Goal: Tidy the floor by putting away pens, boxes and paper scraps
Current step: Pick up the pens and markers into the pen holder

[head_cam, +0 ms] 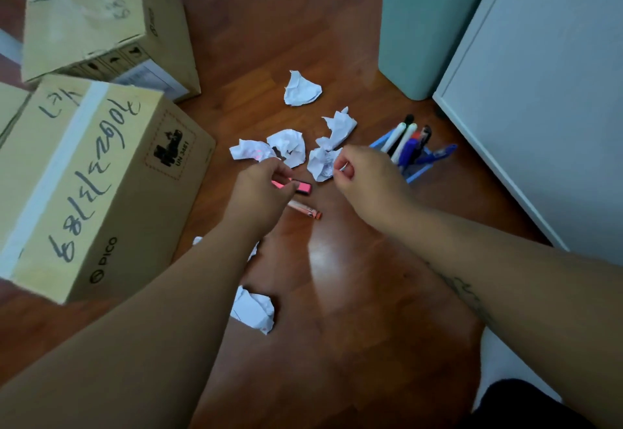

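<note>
- Boxes (pixel 101 175) sit well left of the holder (pixel 418 172).
- Scraps (pixel 290 145) lie just left of the holder.
- Left hand (pixel 266 186) grips the pink pen (pixel 303 187); next, it needs carrying right into the holder.
- Right hand (pixel 364 182) is curled beside the holder, possibly pinching a scrap; I cannot tell.

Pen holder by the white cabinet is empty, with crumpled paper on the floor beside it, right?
Not empty: the head view shows the pen holder holding several pens. It is by the white cabinet, crumpled paper on the floor beside it.
</note>
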The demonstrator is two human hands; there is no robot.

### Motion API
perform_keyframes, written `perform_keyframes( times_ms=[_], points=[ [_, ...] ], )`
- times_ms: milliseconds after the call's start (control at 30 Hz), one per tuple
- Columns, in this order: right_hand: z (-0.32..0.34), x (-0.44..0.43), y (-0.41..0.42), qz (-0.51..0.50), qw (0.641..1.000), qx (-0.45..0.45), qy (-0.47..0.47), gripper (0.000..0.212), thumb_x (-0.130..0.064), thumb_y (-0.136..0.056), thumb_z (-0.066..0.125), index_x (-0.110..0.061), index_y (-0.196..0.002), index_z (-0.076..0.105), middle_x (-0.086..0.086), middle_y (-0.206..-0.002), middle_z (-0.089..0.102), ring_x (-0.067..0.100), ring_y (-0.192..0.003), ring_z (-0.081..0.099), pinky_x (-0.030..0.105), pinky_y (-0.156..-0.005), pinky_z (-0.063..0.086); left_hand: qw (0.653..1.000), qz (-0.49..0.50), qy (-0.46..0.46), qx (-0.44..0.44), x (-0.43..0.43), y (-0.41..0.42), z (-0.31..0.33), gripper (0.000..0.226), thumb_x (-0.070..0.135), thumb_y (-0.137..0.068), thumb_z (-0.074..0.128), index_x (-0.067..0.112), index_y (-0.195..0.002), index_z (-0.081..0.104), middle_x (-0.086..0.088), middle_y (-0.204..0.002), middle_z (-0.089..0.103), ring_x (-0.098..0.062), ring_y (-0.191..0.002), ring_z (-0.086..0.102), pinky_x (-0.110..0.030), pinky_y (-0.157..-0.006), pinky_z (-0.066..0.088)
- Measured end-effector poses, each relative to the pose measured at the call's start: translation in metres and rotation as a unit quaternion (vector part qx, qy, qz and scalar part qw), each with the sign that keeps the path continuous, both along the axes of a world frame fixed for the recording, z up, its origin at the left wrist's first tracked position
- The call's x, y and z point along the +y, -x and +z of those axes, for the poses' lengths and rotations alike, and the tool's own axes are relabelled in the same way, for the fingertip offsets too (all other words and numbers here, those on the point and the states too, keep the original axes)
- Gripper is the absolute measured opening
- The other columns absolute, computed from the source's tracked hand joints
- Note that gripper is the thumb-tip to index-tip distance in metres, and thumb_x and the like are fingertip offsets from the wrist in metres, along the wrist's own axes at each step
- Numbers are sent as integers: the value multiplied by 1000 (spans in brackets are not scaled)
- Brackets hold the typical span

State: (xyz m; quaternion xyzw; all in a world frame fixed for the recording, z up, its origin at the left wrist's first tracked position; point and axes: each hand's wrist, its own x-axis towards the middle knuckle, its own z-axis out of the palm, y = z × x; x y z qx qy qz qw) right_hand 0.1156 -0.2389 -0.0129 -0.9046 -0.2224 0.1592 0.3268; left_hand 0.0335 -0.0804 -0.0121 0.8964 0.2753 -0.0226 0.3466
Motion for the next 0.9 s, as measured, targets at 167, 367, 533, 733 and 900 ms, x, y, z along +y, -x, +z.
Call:
perform_keyframes(
  times_ms=[167, 367, 533, 733, 900],
  points=[
    [-27, 23, 5, 71, 993, 41, 83, 15, -16, -89, 55, -12, -100, 66, 9, -105, 64, 28, -96, 61, 40, -82, 51, 999, 0, -10, 52, 10, 19, -27, 12, 13, -83, 70, 13, -95, 66, -4, -93, 68, -12, -69, 57, -21, -65, 44],
    [-34, 44, 5, 173, 974, 7, 146, 21, -27, -93, 52, -21, -112, 60, 6, -107, 60, 31, -94, 62, 33, -67, 43, 991, -86, -59, 79, 15, 23, -47, 24, 13, -84, 66, 11, -107, 63, -9, -111, 62, -29, -97, 58, -38, -79, 49],
    [-42, 56, 2, 189, 970, 22, 150, 28, -26, -93, 52, -21, -121, 57, 6, -109, 62, 26, -97, 61, 28, -67, 33, 980, -156, -89, 88, 15, 16, -55, 26, 15, -84, 59, 20, -108, 66, -1, -112, 64, -26, -102, 60, -42, -79, 51],
    [-59, 70, 7, 179, 973, 61, 134, 45, -29, -82, 58, -25, -127, 53, 3, -111, 59, 29, -93, 64, 42, -77, 54, 965, -203, -129, 105, 24, 16, -59, 32, 10, -83, 55, 24, -109, 66, 0, -109, 66, -28, -97, 59, -41, -75, 51],
    [-65, 79, 3, 165, 972, 51, 160, 34, -22, -90, 56, -26, -125, 56, 4, -111, 58, 28, -93, 65, 39, -75, 55, 958, -239, -132, 89, 35, 22, -65, 24, 7, -78, 62, 20, -97, 70, -2, -99, 66, -30, -89, 60, -43, -71, 51]
  ],
)
